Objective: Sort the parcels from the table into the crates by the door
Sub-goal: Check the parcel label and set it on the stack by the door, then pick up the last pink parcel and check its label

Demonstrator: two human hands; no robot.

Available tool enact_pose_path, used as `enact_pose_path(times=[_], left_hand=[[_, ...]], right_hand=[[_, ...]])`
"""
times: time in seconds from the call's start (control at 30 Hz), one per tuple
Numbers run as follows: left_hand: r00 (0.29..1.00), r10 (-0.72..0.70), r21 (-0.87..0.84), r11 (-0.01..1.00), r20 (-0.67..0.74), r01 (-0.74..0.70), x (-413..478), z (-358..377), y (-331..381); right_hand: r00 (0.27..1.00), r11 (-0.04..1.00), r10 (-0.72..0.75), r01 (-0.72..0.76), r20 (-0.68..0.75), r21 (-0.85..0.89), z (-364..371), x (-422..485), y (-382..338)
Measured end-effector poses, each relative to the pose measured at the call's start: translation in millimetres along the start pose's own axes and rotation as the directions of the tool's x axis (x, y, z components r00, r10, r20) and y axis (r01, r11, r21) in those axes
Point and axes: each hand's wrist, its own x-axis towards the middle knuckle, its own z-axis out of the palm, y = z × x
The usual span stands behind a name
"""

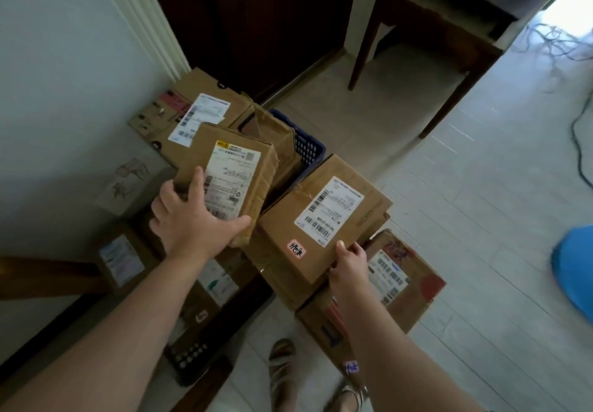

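My left hand [192,222] grips a small cardboard parcel with a yellow-topped label [237,171], held tilted above the pile. My right hand [349,264] holds the near corner of a larger flat parcel with a white label and an orange sticker [324,216], which rests on other boxes. A blue crate [308,148] stands behind them by the dark door, with cardboard parcels in it. A black crate [192,360] shows low down near my feet, mostly hidden by boxes.
More parcels lie stacked along the left wall [192,110] and under my right arm [398,280]. A dark door [250,20] is behind, a wooden table's legs [365,42] at the right, cables on the tiled floor [580,142], a blue object [574,267] at the right edge.
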Motion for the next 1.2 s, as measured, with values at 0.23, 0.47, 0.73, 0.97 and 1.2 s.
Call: enact_pose_path(times=[0.23,0.47,0.73,0.97,1.2], left_hand=[[0.996,0.085,0.017,0.996,0.036,-0.086,-12,16,2],[0.978,0.185,0.011,0.982,0.094,-0.187,-30,22,22],[0.942,0.319,0.029,0.946,0.101,-0.323,-46,29,71],[0.914,0.360,0.038,0.927,0.187,-0.373,-47,57,85],[0.866,0.434,-0.200,0.898,0.247,-0.393,-39,67,76]], right_hand=[[0.999,0.996,0.015,-0.019,-0.045,-0.086,16,11,8],[0.998,0.995,-0.016,0.011,-0.056,-0.100,12,-13,-4],[0.949,0.991,-0.126,0.130,0.289,0.005,4,-41,-21],[0.970,0.991,-0.101,0.117,0.222,-0.060,1,-30,-31],[0.978,0.985,-0.118,0.137,0.174,-0.102,-6,-26,-34]])
